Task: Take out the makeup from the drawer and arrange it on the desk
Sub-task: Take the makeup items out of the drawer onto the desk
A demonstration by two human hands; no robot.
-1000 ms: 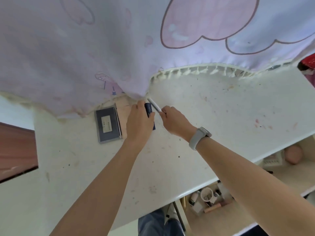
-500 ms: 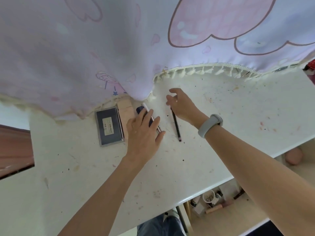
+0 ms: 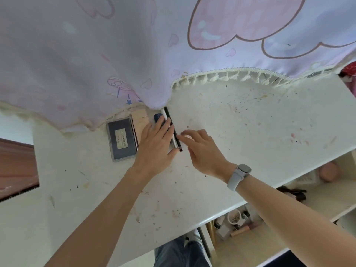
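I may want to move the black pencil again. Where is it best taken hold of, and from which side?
Probably pinch the black pencil across its thin shaft near the end closest to the person, coming from the right. It lies flat on the desk, tight against the white pen on its left, where the left hand lies. The right hand is beside that end, fingertips by the shaft.
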